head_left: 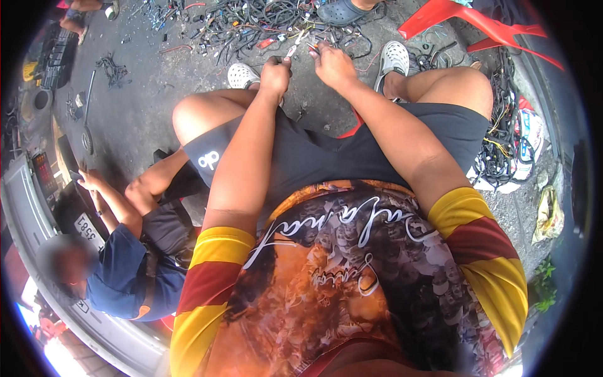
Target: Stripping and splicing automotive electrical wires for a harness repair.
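Observation:
Both arms reach forward over my lap, and my hands are close together just short of a heap of cut wires and connectors on the ground. My left hand is closed in a fist, a slim pale piece sticking up past the thumb; its kind is too small to tell. A little to the right, my right hand pinches a thin dark and orange piece that looks like a bit of wire. The two hands are apart. My fingers cover most of what they grip.
A red plastic chair stands at the far right. Bundled black wires lie beside my right knee. At the left another person sits with a phone-like object in hand, next to a grey vehicle panel. A grey clog shows at the far edge.

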